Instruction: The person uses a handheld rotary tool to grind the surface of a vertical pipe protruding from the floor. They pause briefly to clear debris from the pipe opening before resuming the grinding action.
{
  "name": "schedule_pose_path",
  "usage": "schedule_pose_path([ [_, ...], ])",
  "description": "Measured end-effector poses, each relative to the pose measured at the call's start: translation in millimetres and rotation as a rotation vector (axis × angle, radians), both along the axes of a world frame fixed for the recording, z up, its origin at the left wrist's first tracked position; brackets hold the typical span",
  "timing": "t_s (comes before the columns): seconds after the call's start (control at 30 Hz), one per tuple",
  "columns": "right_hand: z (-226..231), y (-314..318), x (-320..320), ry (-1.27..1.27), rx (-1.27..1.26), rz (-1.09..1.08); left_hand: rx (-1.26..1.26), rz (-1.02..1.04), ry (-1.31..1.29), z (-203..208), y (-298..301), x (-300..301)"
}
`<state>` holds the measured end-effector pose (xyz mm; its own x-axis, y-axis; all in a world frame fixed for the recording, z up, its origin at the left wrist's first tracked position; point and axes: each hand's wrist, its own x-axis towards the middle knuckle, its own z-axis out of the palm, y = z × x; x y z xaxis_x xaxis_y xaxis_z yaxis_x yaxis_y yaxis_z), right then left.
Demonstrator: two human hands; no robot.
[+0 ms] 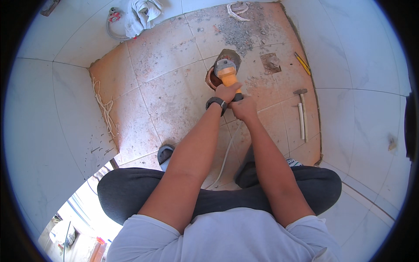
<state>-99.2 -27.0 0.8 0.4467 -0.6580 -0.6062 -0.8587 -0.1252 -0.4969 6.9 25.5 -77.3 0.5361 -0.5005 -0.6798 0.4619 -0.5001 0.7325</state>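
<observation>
Both of my hands are wrapped round a yellow angle grinder (228,77) with a grey head. My left hand (227,92), with a dark watch at its wrist, grips the body. Just behind it, my right hand (244,107) closes on the dark rear end. The grinder's head lies over a hole (213,78) cut in the tiled floor (172,89), where a reddish-brown round rim shows. Its disc cannot be made out. A pale power cord (227,153) runs back from the tool between my legs.
Grey rubble (239,35) lies beyond the hole. To the right are a square floor opening (271,63), a yellow-handled tool (303,64), a hammer (303,109) and a white stick (301,121). Cord (104,105) lies along the left wall; a white cloth (142,16) is at the back.
</observation>
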Motion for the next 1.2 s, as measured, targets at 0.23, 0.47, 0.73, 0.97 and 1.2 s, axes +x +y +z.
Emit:
schedule_pose_path([
  [0.23, 4.3, 0.1, 5.6, 0.041, -0.006, 0.038, -0.035, 0.033, 0.091, -10.1, 1.3, 1.2],
  [0.47, 8.7, -2.9, 12.1, 0.092, -0.049, 0.076, -0.015, 0.019, 0.086, -22.2, -3.3, 4.6],
  [0.73, 19.5, -3.8, 16.8, 0.155, -0.077, 0.113, -0.046, 0.053, 0.157, -15.7, -5.0, 6.0],
  [0.97, 19.1, -3.8, 20.1, 0.173, -0.090, 0.120, -0.095, 0.109, 0.193, -12.0, -5.4, 5.4],
  [1.2, 15.1, -9.8, 21.7, 0.186, -0.003, 0.097, -0.066, 0.093, 0.173, -15.3, -7.8, 4.4],
])
